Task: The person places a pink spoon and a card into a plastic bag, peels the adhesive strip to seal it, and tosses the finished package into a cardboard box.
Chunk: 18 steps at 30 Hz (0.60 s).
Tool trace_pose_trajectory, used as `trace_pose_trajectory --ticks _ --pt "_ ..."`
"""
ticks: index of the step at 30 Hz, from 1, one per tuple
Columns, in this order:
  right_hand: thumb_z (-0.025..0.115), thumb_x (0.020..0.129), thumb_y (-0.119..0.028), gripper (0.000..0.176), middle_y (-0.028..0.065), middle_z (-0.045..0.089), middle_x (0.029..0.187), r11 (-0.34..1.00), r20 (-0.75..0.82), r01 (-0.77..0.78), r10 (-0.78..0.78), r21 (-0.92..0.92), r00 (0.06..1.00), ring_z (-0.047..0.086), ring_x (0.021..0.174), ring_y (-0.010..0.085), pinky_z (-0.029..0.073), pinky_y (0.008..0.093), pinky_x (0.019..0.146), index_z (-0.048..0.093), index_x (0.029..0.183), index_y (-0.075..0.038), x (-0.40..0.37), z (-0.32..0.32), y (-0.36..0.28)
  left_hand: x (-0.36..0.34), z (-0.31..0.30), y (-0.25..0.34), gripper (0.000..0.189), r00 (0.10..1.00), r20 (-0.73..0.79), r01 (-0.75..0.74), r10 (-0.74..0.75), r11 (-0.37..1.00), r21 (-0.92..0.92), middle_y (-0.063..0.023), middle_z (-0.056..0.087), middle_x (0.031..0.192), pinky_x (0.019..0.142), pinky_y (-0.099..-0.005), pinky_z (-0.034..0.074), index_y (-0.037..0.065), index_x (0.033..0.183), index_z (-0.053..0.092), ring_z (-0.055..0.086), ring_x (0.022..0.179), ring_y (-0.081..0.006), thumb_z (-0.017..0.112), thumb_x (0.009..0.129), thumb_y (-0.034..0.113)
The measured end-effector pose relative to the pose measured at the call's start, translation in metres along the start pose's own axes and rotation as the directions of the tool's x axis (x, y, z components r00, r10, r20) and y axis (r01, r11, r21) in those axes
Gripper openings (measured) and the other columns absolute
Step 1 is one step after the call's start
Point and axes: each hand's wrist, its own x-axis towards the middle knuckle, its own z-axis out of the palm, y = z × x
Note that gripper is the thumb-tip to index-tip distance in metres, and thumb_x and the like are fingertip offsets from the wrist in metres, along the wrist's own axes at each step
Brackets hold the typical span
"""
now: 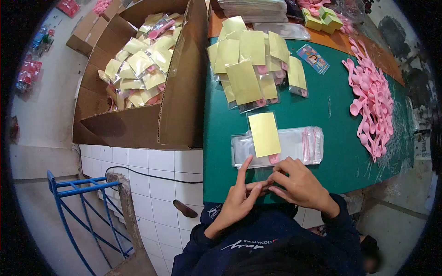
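My left hand (240, 198) is at the table's front edge, its index finger stretched toward a clear bag with a yellow card (264, 135) and a bit of pink at its lower end. That bag lies on a stack of clear zip bags (292, 145). Fingers bent, my right hand (301, 185) meets the left fingertips; something clear seems to be between them, too small to make out. Beyond the stack is a pile of filled bags with yellow cards (244, 80). Pink spoons (370, 101) lie heaped at the right.
An open cardboard box (182, 92) full of carded bags stands left of the green table (317, 110). Small yellow-green boxes (322, 20) and a printed blue card (313, 59) are at the back. A blue metal frame (83, 183) stands at the lower left.
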Motion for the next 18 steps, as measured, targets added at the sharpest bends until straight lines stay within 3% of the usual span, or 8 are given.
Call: trace_pose_trajectory --ticks 5,8,13,15,17,18 --pt "0.066 0.076 -0.017 0.019 0.0090 0.048 0.084 1.000 -0.103 0.031 -0.031 -0.001 0.994 0.049 0.081 0.0265 0.039 0.0362 0.068 0.053 0.083 -0.005 0.005 0.020 -0.008 -0.011 -0.005 0.002 0.059 0.998 -0.065 -0.015 0.024 0.990 0.142 -0.0170 0.065 0.087 0.080 -0.0305 0.046 0.009 0.143 0.007 0.063 0.088 -0.0219 0.039 0.094 0.010" --pt "0.070 0.069 -0.011 0.022 0.0078 0.049 0.084 1.000 -0.089 0.030 -0.029 0.001 0.996 0.049 0.080 0.0253 0.038 0.0358 0.069 0.055 0.084 -0.006 0.006 0.026 -0.009 -0.011 -0.007 -0.005 0.057 0.996 -0.083 -0.034 0.044 0.992 0.122 -0.0165 0.063 0.082 0.076 -0.0298 0.045 0.009 0.143 0.009 0.063 0.082 -0.0206 0.038 0.095 0.012" --pt "0.066 0.070 -0.016 0.019 0.0076 0.047 0.079 0.990 -0.058 0.080 -0.087 -0.113 0.995 0.049 0.079 0.0240 0.039 0.0363 0.070 0.054 0.078 -0.004 0.007 0.028 -0.010 -0.004 -0.011 -0.013 0.059 0.994 -0.076 -0.060 0.075 0.981 0.182 -0.0133 0.062 0.078 0.071 -0.0253 0.045 0.009 0.144 0.009 0.058 0.074 -0.0123 0.041 0.094 0.011" --pt "0.066 0.069 -0.016 0.019 0.0073 0.047 0.079 0.977 -0.067 0.124 -0.137 -0.173 0.988 0.049 0.078 0.0233 0.039 0.0361 0.070 0.054 0.077 -0.003 0.007 0.031 -0.011 0.001 -0.012 -0.013 0.062 0.995 -0.082 -0.047 0.054 0.995 0.088 -0.0109 0.063 0.078 0.068 -0.0233 0.045 0.009 0.143 0.010 0.057 0.073 -0.0092 0.045 0.092 0.009" --pt "0.066 0.069 -0.016 0.019 0.0071 0.048 0.080 0.956 -0.096 0.183 -0.209 -0.230 0.973 0.049 0.078 0.0228 0.039 0.0356 0.070 0.054 0.076 -0.003 0.008 0.036 -0.009 0.008 -0.009 -0.012 0.065 0.997 -0.082 -0.015 0.001 0.986 -0.167 -0.0085 0.063 0.077 0.066 -0.0214 0.045 0.010 0.143 0.011 0.056 0.072 -0.0069 0.048 0.090 0.005" --pt "0.066 0.069 -0.016 0.019 0.0070 0.048 0.080 0.952 -0.092 0.188 -0.216 -0.242 0.972 0.049 0.078 0.0227 0.039 0.0355 0.070 0.054 0.077 -0.004 0.008 0.039 -0.007 0.009 -0.009 -0.014 0.066 0.996 -0.093 -0.023 0.009 0.987 -0.158 -0.0084 0.063 0.077 0.065 -0.0214 0.045 0.010 0.143 0.011 0.056 0.072 -0.0069 0.049 0.089 0.004"
